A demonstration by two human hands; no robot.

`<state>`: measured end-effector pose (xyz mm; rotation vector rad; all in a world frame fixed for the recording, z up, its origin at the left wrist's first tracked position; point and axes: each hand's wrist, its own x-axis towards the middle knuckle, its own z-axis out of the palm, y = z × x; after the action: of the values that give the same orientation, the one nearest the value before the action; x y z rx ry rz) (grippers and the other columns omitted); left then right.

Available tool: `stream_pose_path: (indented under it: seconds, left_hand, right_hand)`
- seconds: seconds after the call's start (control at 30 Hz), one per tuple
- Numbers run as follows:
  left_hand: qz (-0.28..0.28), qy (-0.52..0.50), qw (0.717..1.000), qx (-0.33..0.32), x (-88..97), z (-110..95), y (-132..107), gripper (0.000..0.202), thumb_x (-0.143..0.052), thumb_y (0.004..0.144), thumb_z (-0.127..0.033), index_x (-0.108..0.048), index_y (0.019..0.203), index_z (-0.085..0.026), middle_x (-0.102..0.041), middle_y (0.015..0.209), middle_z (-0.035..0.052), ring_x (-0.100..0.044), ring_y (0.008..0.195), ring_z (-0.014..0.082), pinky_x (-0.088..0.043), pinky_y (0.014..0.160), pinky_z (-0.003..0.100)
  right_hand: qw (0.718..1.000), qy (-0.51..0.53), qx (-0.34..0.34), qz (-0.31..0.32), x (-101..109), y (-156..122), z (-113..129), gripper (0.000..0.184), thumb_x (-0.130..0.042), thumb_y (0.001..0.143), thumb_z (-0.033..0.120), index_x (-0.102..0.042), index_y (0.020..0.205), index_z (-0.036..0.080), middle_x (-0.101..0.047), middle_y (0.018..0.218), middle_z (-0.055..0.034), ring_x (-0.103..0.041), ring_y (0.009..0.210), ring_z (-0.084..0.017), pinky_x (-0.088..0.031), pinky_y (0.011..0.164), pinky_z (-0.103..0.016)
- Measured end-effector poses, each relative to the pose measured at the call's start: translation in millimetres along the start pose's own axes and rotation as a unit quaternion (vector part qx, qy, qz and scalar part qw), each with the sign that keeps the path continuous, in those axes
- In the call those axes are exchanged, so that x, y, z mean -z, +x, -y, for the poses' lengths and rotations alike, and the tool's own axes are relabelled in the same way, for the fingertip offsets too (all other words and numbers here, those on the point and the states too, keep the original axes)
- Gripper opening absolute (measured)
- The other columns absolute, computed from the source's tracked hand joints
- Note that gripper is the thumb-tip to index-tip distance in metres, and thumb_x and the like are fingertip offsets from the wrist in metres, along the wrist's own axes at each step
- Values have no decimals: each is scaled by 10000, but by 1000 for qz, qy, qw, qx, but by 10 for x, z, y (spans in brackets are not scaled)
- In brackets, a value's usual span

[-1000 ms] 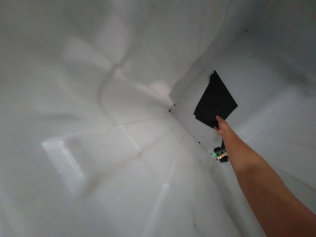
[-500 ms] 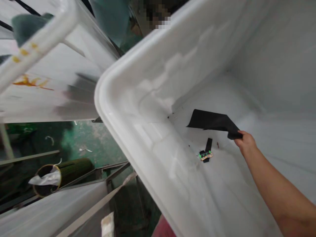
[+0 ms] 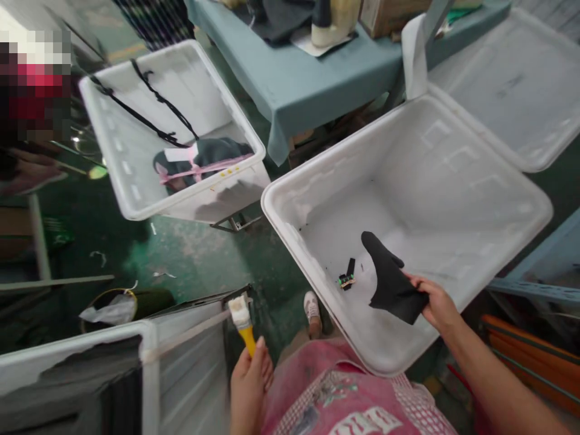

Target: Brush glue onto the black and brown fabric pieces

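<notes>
My right hand [image 3: 435, 302] grips a black piece of fabric [image 3: 389, 281] by its edge, held above the inside of a large white plastic bin [image 3: 403, 163]. A small black and green tag [image 3: 347, 279] lies on the bin's floor, left of the fabric. My left hand [image 3: 251, 377] is closed round the yellow handle of a small brush [image 3: 240, 317] with white bristles, held low near my pink apron [image 3: 335, 393].
A second white bin [image 3: 136, 181] at the left holds dark fabric and pink straps. A teal-covered table [image 3: 294, 72] stands behind. A white lid [image 3: 507, 90] lies at the upper right. The floor is green. A metal frame [image 3: 149, 362] is at the lower left.
The view has pulled back from inside the bin to above it. My right hand has lifted the black fabric off the bin's floor. My left hand with the brush has come into view.
</notes>
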<state>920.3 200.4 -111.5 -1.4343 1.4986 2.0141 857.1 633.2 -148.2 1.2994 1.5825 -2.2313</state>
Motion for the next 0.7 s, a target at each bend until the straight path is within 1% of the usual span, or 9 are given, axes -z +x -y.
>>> stream_pose_path:
  seconds: [0.03,0.1,0.17,0.23,0.3,0.4,0.47,0.6,0.7]
  left_hand:
    - [18,-1,999,-27,-82,-45,-109,549,-863,649,-586,-481,692,-195,-388,484,-115,-329,375,35,-267,358,138]
    - [47,-5,997,-68,-243,-111,-344,484,-828,703,-581,-581,754,-168,-620,636,-16,-558,511,94,-449,471,187]
    - [71,-33,994,-79,-363,-129,-619,468,-791,750,-570,-676,924,-150,-746,1023,131,-719,837,202,-576,693,288]
    - [80,-98,987,-95,-403,-93,-928,454,-776,775,-548,-699,999,-160,-702,1243,178,-699,1073,248,-563,870,334]
    - [62,-171,975,-129,-346,-16,-1228,456,-791,763,-540,-699,1005,-165,-724,1187,155,-690,1067,237,-535,925,341]
    - [17,-279,947,-157,-78,111,-1597,498,-799,719,-602,-670,948,-179,-730,864,51,-674,773,187,-546,783,331]
    - [-17,-315,931,-186,206,189,-1825,519,-824,677,-614,-660,914,-183,-689,773,15,-621,678,157,-523,694,298]
    - [-90,-282,910,-291,848,340,-2371,529,-814,713,-587,-689,1037,-187,-718,945,51,-635,794,172,-519,760,291]
    - [-209,-176,888,-371,1283,434,-2813,451,-714,817,-602,-707,1019,-199,-715,958,66,-633,878,199,-509,864,312]
  right_hand:
    - [999,-4,-4,48,-115,-316,69,81,-652,552,145,-597,594,187,-736,1171,-135,-662,1115,-277,-548,871,-304]
    - [990,-9,-25,141,-396,-926,168,82,-675,593,212,-601,623,196,-716,1234,-150,-642,1180,-315,-540,911,-343]
    - [973,-3,-67,219,-697,-1489,196,115,-693,627,269,-598,656,212,-711,1253,-146,-621,1228,-337,-526,968,-385]
    - [946,17,-134,293,-944,-1990,141,144,-708,670,325,-602,697,232,-718,1247,-128,-616,1245,-342,-508,1016,-422]
    - [909,36,-219,352,-1096,-2406,20,155,-713,712,365,-614,731,247,-727,1233,-116,-637,1221,-338,-501,1034,-437]
    - [853,22,-330,403,-1197,-2848,-204,165,-730,725,384,-627,742,256,-733,1228,-116,-674,1158,-349,-515,1026,-468]
    - [826,-16,-375,421,-1234,-3079,-342,173,-747,714,388,-637,752,259,-743,1205,-117,-692,1119,-366,-530,1011,-519]
    - [791,-102,-416,437,-1228,-3576,-566,220,-794,684,378,-664,811,255,-764,1144,-117,-715,1073,-350,-579,956,-496]
    - [785,-165,-407,437,-1167,-3953,-760,307,-842,646,397,-667,861,264,-783,1074,-102,-752,934,-335,-633,814,-449]
